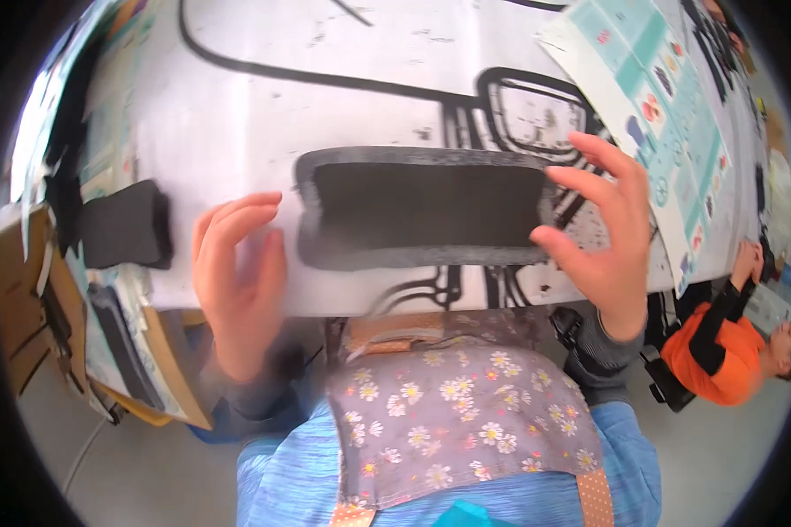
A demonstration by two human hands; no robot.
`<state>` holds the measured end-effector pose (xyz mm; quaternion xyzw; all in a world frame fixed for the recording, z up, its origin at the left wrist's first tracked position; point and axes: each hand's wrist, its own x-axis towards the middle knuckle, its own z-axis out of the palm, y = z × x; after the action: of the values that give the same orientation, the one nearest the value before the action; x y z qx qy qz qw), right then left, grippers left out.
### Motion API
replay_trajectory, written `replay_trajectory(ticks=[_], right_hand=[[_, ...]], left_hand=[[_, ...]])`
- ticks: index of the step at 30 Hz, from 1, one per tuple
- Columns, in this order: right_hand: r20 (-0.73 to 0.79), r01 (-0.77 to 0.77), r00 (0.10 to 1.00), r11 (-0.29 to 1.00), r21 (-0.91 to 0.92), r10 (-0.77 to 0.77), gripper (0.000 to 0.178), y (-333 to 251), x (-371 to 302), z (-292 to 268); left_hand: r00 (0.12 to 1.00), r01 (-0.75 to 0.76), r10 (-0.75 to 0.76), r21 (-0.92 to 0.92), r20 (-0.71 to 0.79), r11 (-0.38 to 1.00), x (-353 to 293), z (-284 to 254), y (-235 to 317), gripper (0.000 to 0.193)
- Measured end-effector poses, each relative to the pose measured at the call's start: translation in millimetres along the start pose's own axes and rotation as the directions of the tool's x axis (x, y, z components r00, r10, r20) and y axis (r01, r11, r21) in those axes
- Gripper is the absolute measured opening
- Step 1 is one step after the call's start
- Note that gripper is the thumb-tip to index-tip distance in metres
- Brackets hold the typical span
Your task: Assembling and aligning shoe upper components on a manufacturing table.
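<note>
A long, flat black piece (431, 204) with a smeared grey border lies across the pale table in front of me. Its material cannot be told. At its left end my left hand (240, 263) hovers, slightly blurred, fingers curved and apart from the thumb, with a gap to the piece. My right hand (608, 224) is over the right end, thumb and fingers spread around the corner. The thumb tip and a fingertip overlap the border, but whether they touch it is unclear. Neither hand holds anything.
A stack of black pieces (127, 226) sits at the table's left edge, above a cardboard box (169, 369). A printed teal-and-white sheet (650, 114) covers the right side. Thick black outlines (351, 83) mark the tabletop (264, 123). A person in orange (716, 356) works at far right.
</note>
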<state>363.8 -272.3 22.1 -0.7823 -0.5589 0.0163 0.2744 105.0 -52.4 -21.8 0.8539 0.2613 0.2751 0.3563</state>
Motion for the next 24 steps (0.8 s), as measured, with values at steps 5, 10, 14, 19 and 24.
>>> replay_trajectory(ticks=[5,10,14,19,24], right_hand=[[0.032,0.087,0.995,0.995,0.055,-0.089,0.041,-53.0,14.6,27.9],[0.168,0.122,0.977,0.989,0.078,-0.134,0.053,-90.7,45.0,70.2],[0.101,0.199,0.976,0.978,-0.057,-0.193,0.049,-97.5,60.4,95.9],[0.082,0.261,0.964,0.957,-0.124,-0.252,0.028,-93.6,67.6,105.1],[0.029,0.291,0.957,0.952,-0.096,-0.289,0.020,-83.8,75.1,111.1]], left_hand=[[0.973,-0.224,0.197,0.281,0.120,0.933,11.5,-7.7,-9.6,0.037],[0.957,-0.253,0.183,0.336,0.226,0.907,10.9,-8.2,-10.6,0.046],[0.953,-0.278,0.203,0.386,0.225,0.880,11.0,-7.5,-10.4,0.046],[0.965,-0.246,0.180,0.413,0.192,0.877,8.4,-3.6,-12.4,0.042],[0.965,-0.246,0.181,0.409,0.190,0.879,9.3,-4.8,-12.0,0.041]])
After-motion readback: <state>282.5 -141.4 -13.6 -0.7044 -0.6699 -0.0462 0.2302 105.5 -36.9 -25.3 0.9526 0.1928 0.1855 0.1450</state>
